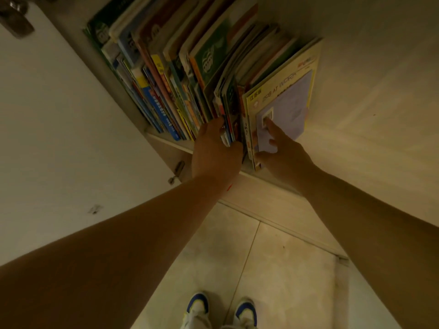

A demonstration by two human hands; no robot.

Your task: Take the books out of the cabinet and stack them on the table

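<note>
A row of thin, colourful books (180, 74) stands upright in the open cabinet (171, 142), leaning to the right. My left hand (215, 150) wraps around the near edges of a small bundle of books in the middle of the row, fingers on one side and thumb on the other. My right hand (281, 148) lies with spread fingers flat on the cover of the rightmost book (285, 96), a yellow one with a pale purple panel. The table is not in view.
The white cabinet door (66, 129) stands open on the left, with a hinge (177, 172) near my left wrist. The cabinet's right inner wall (370, 91) is beside the last book. Below are a tiled floor (273, 269) and my shoes (221, 309).
</note>
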